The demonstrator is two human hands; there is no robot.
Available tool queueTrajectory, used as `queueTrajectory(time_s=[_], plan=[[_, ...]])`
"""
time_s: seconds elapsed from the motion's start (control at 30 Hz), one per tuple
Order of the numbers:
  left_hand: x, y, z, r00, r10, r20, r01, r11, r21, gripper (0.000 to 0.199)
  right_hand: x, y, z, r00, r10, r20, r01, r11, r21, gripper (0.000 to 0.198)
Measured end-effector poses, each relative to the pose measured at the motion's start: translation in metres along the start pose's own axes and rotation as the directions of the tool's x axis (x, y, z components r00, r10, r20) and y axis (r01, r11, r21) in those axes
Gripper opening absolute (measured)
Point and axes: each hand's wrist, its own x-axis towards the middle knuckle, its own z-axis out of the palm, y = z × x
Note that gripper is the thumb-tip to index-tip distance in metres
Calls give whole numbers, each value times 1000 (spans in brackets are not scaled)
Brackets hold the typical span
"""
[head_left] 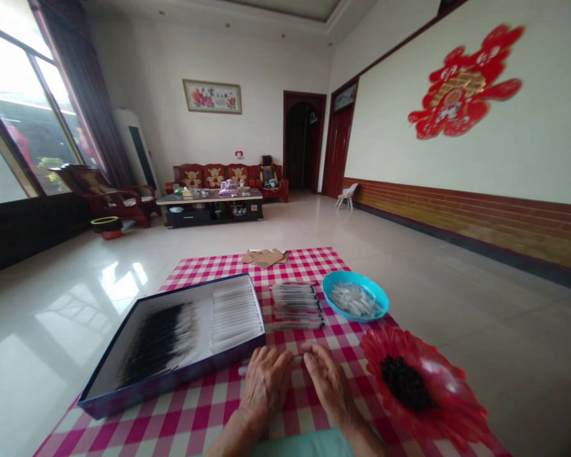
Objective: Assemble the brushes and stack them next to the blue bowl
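Currently L hand (265, 376) is just nearside of box (181, 374), by its near R corner, palm down over a pen (297, 360). Fingers pressed together, curled onto it; pen's L end pokes out past the hand, near box but not touching. R hand (327, 379) a bit further R of box: thumb + fingers pinching pen's other end, exact fingertip contact partly hidden. Pen runs roughly crosswise betw. the two, above checked cloth (195, 409).

In box: black rods (155, 339), massed in L part; clear tubes (235, 314), side by side in R part. Immed. R of box: row of pens (295, 298), approx. parallel, dark ends to R. Further R of box: blue bowl (332, 306) w/ small clear bits (354, 298). R + nearside of box: red dish (454, 374), petal-edged, w/ black bits (403, 382) heaped in it. Beyond box's far R corner: card scraps (266, 258), overlapping. Well behind box, across floor: red sofa (224, 172).
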Motion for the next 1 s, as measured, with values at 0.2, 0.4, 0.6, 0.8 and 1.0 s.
queueTrajectory(time_s=[0.2,0.4,0.6,0.8,1.0], plan=[[0,0,0,1000,-1,7,1,1000,-6,19,3,4,1,994,-112,-2,111,985,-131,26],[-1,-2,2,1000,-22,13,22,1000,3,20,-1,7,-2,987,-158,-21,156,985,-75,19],[-2,-4,4,1000,-17,-8,17,1000,-12,19,-2,-7,-2,988,-149,-50,145,986,-84,17],[-3,-7,10,998,-1,-65,-4,997,-71,20,10,-42,-34,978,-208,-25,186,917,-354,16],[-2,-4,6,997,41,-63,-46,995,-85,21,13,-34,-119,962,-272,-26,171,671,-722,19]])
